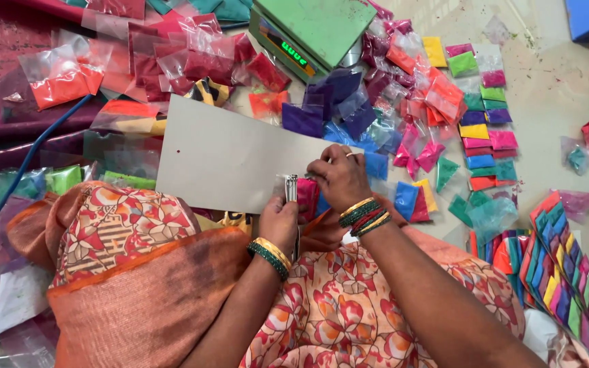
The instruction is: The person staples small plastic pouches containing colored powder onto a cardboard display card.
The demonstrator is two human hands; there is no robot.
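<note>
A grey cardboard sheet [226,157] lies across my lap and the floor. My left hand [279,219] grips a small metal stapler [291,187] at the sheet's lower right edge. My right hand [339,176] presses a small pink powder packet [307,196] against the card, right beside the stapler. Both wrists wear green and gold bangles.
Many small plastic packets of coloured powder [438,102] are scattered over the floor. A green weighing scale [308,31] stands at the top. Cards with packets attached are stacked at the right [560,272]. A blue cable [15,184] runs at the left.
</note>
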